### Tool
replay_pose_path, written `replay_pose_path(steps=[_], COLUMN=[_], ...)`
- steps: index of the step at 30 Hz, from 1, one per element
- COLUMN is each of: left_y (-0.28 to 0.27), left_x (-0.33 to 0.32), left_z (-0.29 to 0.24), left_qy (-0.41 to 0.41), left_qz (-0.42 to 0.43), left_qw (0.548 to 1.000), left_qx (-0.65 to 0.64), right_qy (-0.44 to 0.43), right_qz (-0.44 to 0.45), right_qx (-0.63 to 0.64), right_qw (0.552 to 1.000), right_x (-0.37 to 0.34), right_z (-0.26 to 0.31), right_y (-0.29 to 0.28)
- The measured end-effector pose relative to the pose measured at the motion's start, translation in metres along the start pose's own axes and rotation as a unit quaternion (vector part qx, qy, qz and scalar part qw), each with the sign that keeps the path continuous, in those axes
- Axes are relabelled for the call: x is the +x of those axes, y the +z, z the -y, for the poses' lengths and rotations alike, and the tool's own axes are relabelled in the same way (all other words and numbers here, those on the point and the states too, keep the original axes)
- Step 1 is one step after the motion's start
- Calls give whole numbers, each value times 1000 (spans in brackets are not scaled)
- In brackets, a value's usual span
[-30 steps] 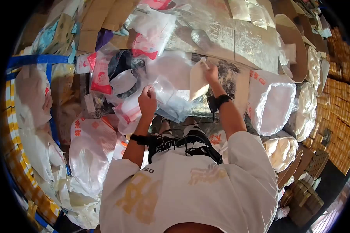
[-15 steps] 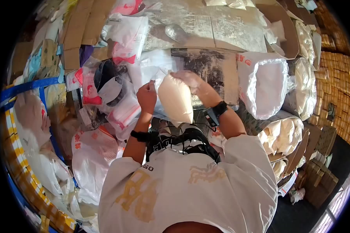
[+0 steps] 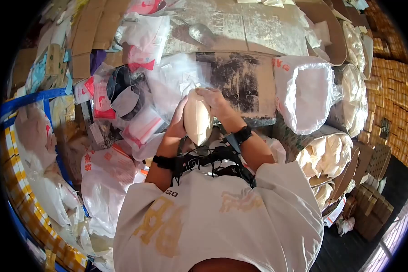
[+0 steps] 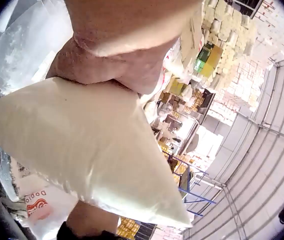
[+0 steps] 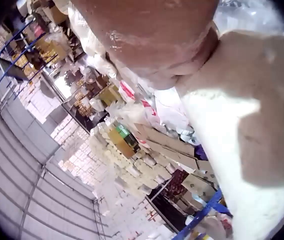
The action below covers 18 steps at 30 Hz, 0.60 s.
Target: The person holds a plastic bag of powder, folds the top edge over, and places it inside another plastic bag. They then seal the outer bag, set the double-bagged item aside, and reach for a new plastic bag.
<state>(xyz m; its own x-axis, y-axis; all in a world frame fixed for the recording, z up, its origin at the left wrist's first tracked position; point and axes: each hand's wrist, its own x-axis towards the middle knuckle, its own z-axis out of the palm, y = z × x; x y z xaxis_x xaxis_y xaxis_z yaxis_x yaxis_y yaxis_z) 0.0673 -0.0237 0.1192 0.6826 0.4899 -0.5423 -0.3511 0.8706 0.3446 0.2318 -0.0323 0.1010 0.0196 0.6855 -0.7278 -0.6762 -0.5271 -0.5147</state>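
A plump, pillow-shaped bag of cream-coloured powder (image 3: 198, 119) is held upright in front of the body, narrowing to a corner at its lower end. My left hand (image 3: 178, 119) grips its left side. Up at the top right, my right hand (image 3: 216, 100) holds the bag's upper end, fingers closed over it. In the left wrist view the filled bag (image 4: 87, 150) spreads out below the left hand (image 4: 117, 65). The right wrist view has the bag (image 5: 222, 115) beside the right hand (image 5: 157, 45), with a shadow across its pale surface.
Clear plastic bags (image 3: 167, 81) lie just beyond the hands. A powdery metal scoop (image 3: 201, 34) rests on dusty cardboard (image 3: 226, 20). To the right stand a plastic-lined white sack (image 3: 310, 97) and an open sack of filled bags (image 3: 326, 156). A blue frame (image 3: 36, 100) runs along the left.
The right hand has brought the powder bag from the right in front of the body. The left hand, earlier at thin clear plastic, now grips the bag's side. The head view has shifted.
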Motion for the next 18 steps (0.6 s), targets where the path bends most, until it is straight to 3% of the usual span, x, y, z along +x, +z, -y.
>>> replay_pose_path(steps=[2, 6, 8, 10, 12, 13, 16, 18], left_y=[3, -10, -14, -23, -32, -37, -36, -43], left_x=[-6, 7, 7, 9, 12, 15, 15, 20], left_z=[5, 15, 15, 17, 17, 17, 18, 20], left_qy=[57, 91, 86, 83, 76, 70, 78, 79], left_qz=[10, -18, -22, -8, -5, -8, -1, 4], left_qw=[996, 996, 996, 996, 997, 997, 997, 997], left_qx=[68, -10, -25, -34, -24, -10, 8, 21], right_qy=[-62, -112, -180, -143, -3, -48, -36, -143], right_qz=[-3, -57, -204, -214, -80, 14, 71, 75], right_qx=[-30, -207, -282, -239, -72, -42, 16, -70], right_qw=[998, 970, 920, 936, 994, 998, 997, 984], right_x=[2, 4, 11, 10, -18, 1, 9, 19], right_z=[-8, -9, -19, -20, 13, 0, -6, -17], right_y=[1, 6, 13, 11, 20, -2, -18, -27])
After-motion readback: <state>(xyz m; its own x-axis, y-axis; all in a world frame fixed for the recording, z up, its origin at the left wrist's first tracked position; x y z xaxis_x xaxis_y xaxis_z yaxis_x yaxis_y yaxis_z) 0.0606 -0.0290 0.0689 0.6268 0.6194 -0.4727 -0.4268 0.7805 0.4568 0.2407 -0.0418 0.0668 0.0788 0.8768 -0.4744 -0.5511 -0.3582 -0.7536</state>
